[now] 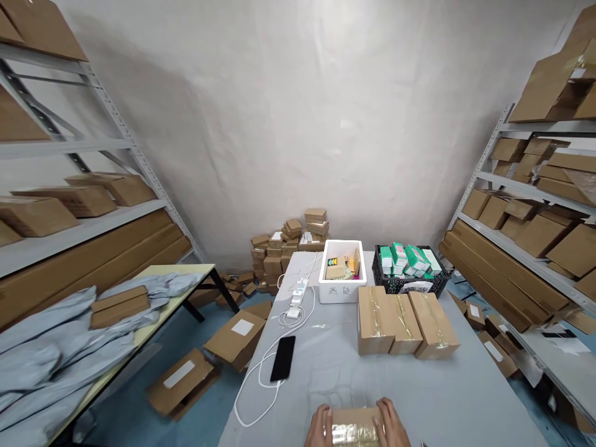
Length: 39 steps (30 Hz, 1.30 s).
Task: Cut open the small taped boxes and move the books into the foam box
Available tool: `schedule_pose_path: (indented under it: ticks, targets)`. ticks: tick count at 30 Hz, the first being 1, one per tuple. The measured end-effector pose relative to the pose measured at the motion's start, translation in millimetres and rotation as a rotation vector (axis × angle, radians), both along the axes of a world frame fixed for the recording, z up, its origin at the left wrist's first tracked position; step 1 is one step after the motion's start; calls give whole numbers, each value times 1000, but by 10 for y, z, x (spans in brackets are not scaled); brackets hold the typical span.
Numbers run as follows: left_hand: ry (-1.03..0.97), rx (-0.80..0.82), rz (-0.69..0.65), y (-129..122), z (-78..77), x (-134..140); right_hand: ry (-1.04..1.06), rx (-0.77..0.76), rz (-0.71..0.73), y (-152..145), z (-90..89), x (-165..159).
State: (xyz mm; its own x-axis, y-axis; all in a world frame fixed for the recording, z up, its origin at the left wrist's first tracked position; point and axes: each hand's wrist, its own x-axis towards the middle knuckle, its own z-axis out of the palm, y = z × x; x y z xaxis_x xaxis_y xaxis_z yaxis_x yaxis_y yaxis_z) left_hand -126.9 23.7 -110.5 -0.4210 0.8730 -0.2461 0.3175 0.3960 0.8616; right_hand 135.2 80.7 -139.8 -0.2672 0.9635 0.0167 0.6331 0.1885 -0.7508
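Observation:
A small cardboard box (356, 417) with shiny clear tape over its top lies at the near edge of the grey table (326, 347). My left hand (320, 427) presses against its left side, fingers bent over the edge. On the opposite side my right hand (390, 423) grips the box in the same way. Both hands are cut off by the bottom of the picture. Thin clear plastic lies on the table just beyond the box. A small metallic tip, too little to name, shows right of my right hand.
Three taped boxes (399, 324) stand beyond, right of centre. Behind them are a white foam bin (343, 297) and a black crate (405, 285) of green-and-white packs. A phone (282, 358) on a cable and a power strip (299, 292) lie left. Shelves with cartons flank both sides.

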Motion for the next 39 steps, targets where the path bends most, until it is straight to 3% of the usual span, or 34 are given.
schedule_pose_path:
  ticks: [7, 16, 24, 31, 39]
  targets:
    - [-3, 25, 10, -63, 190, 92, -71, -28, 63, -75, 319, 79]
    - [-23, 19, 21, -46, 141, 74, -67, 21, 14, -81, 505, 20]
    - [-8, 27, 9, -46, 103, 71, -87, -69, 86, -74, 337, 77]
    - [-21, -15, 0, -29, 132, 44, -103, -19, 52, -57, 128, 72]
    - [-13, 36, 17, -60, 122, 96, -66, -1, 63, -82, 154, 133]
